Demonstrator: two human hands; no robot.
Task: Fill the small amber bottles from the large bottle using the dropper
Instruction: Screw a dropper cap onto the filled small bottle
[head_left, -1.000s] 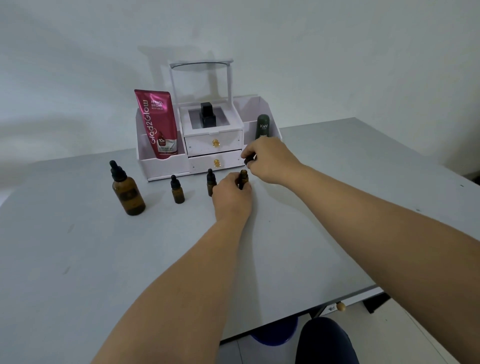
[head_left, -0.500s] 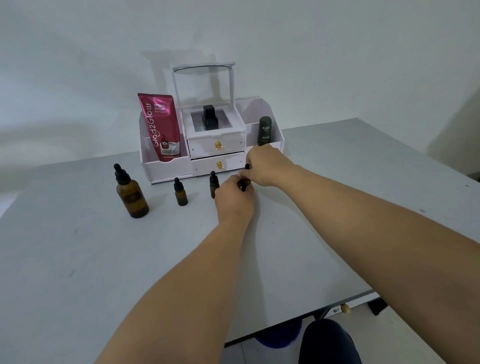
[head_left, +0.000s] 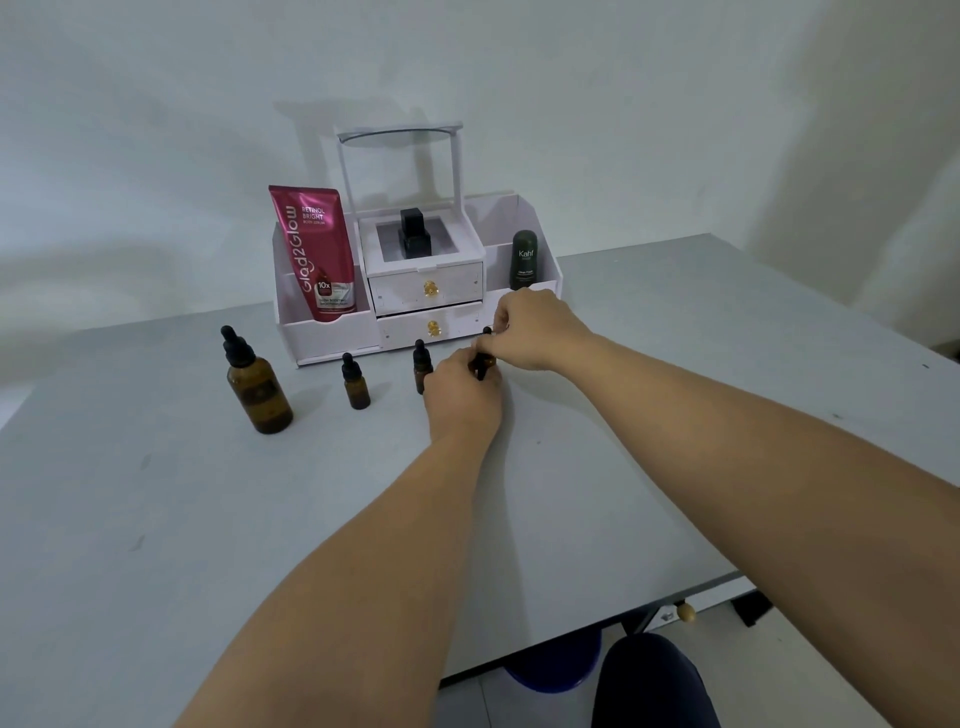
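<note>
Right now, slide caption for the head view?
Left hand holds a small amber bottle while right hand pinches its dropper cap; large amber bottle stands capped.

The large bottle (head_left: 260, 397) is glossy amber glass. The table (head_left: 156, 519) looks matt grey, the pink tube (head_left: 317, 254) glossy plastic.

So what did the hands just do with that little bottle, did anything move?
The right hand, pinching the black dropper cap, came down to the small amber bottle that the left hand grips, so the lifted cap now meets the bottle's top. The left hand kept its grip. The large bottle, the nearest capped small bottle, the one left of it and the white organiser stayed put.
</note>
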